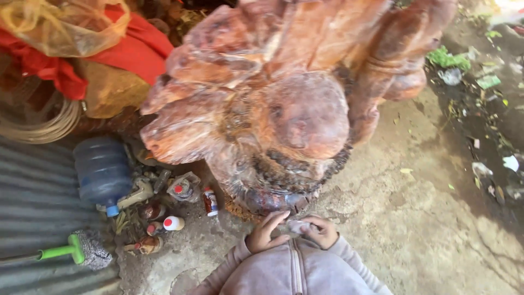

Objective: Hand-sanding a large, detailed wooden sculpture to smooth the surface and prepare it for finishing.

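Two hands: left hand [266, 233], right hand [322, 231] pinch one small pad [297, 225] | one wood carving [284, 104] | one water jug [102, 172]

Reddish wood carving [273, 104], both hands [292, 232] pinching small pale cloth [297, 225] at its base, bottles [180, 205] nearby

— What can't you make out? The carving [284, 104] runs off the top edge; its base hides behind the hands.

— The scrap [297, 225] between the left hand [266, 232] and right hand [322, 231] is too small to identify; the bottles [174, 210] blur together; the brush [71, 250] handle leaves the frame.
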